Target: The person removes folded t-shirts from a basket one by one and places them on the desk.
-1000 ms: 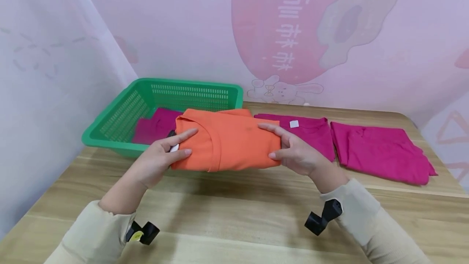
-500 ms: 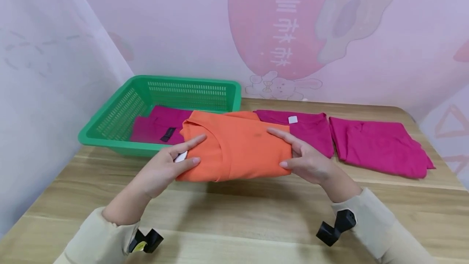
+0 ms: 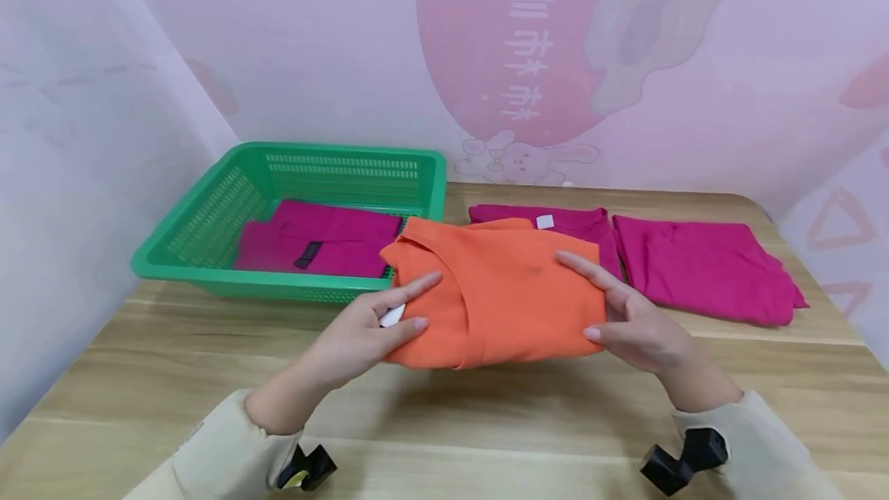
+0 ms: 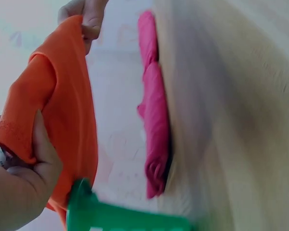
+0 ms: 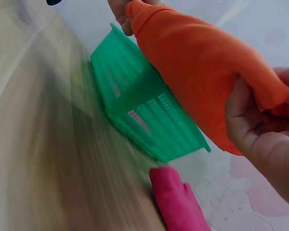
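A folded orange shirt [image 3: 514, 299] is held up over the table by both hands, its neckline band curving down near the left end. My left hand [image 3: 368, 330] grips that end, thumb and index finger on the near face, beside a white tag [image 3: 392, 315]. At the opposite end my right hand [image 3: 635, 322] pinches the cloth in the same way; in the right wrist view its thumb presses the orange fold [image 5: 260, 86]. Behind the shirt, partly covered by it, lies a folded magenta shirt [image 3: 576, 221] with a white label.
A green plastic basket [image 3: 257, 278] stands at the back left, with a folded magenta shirt [image 3: 326, 241] bearing a black label inside. Another folded magenta shirt [image 3: 701, 268] lies on the wooden table [image 3: 208, 361] at the right. A printed pink cloth wall [image 3: 333, 45] rises behind.
Both hands have carried the orange shirt rightward and nearer the body, away from the basket. The magenta shirt inside the basket now shows more fully. The view has shifted slightly.
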Tool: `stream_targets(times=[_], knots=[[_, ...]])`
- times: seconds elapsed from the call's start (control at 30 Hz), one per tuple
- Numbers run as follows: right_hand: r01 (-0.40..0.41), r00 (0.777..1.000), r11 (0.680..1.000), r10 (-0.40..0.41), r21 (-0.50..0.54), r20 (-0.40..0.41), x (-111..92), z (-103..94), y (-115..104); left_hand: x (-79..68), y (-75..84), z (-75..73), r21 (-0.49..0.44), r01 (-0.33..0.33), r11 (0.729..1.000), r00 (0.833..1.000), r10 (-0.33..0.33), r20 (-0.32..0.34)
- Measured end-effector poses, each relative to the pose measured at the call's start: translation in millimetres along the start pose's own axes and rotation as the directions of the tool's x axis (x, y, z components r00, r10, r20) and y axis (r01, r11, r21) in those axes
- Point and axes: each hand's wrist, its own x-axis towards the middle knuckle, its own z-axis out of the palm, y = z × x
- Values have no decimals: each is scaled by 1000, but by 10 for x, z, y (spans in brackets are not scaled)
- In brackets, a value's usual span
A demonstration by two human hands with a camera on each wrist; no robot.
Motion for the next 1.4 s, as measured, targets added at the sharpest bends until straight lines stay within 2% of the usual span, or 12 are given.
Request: stream_targets(times=[0.23,0.4,0.53,0.6,0.77,0.9,0.97,1.0,1.1,1.2,1.3,1.4], knots=[[22,1000,1000,-22,-10,-15,-304,-17,-56,146,-64,246,79,-107,991,994,104,36],[23,1000,999,-23,-23,-6,-500,-42,-48,219,-102,397,167,-151,974,988,144,53],[-7,1000,1000,7,-9,-19,-622,-53,35,236,-174,471,177,-137,975,989,124,81],[-44,997,999,44,-8,-63,-685,-48,100,240,-227,503,193,-118,974,991,102,90],[-159,971,986,149,-40,-188,-821,-24,264,210,-374,559,265,-79,961,991,47,124],[-227,956,968,200,-108,-216,-874,-9,327,164,-442,581,267,-34,963,988,-8,156],[-282,940,946,239,-161,-245,-875,1,333,139,-449,581,242,13,970,985,-54,164],[-321,925,924,260,-205,-279,-875,9,330,129,-449,583,223,40,974,983,-79,168],[-443,869,837,311,-322,-386,-869,18,306,116,-440,587,173,134,976,972,-164,171],[-529,817,754,330,-389,-472,-855,7,285,128,-438,594,152,209,966,956,-235,175],[-568,786,733,346,-375,-512,-840,-19,286,145,-450,600,147,244,958,946,-269,183],[-571,774,753,363,-326,-519,-838,-46,305,152,-466,592,131,254,958,940,-277,198]])
